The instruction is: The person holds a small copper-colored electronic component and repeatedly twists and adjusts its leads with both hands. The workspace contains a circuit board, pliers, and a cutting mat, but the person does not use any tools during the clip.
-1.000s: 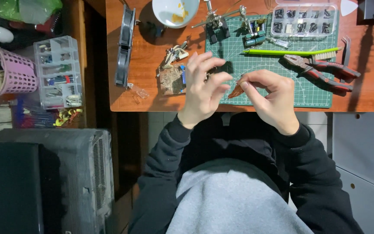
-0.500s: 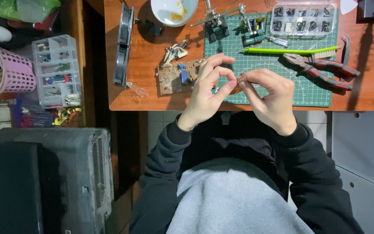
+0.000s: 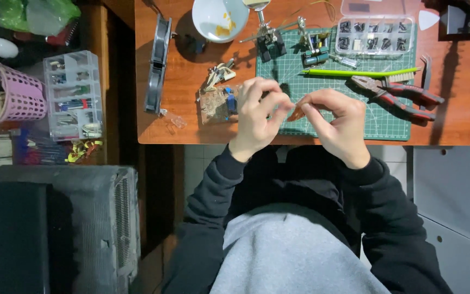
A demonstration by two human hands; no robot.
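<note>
Reddish wood makes up the tabletop across the upper part of the frame, carrying a green cutting mat, red-handled pliers, a white bowl and a clear parts box along the top edge. At the centre I see my left hand and right hand meeting over the near edge of the mat, fingers curled shut and pinching between them a small orange-brown piece, too small for me to tell what it is. Just left of the left hand lies a brown circuit board, partly hidden behind its fingers.
</note>
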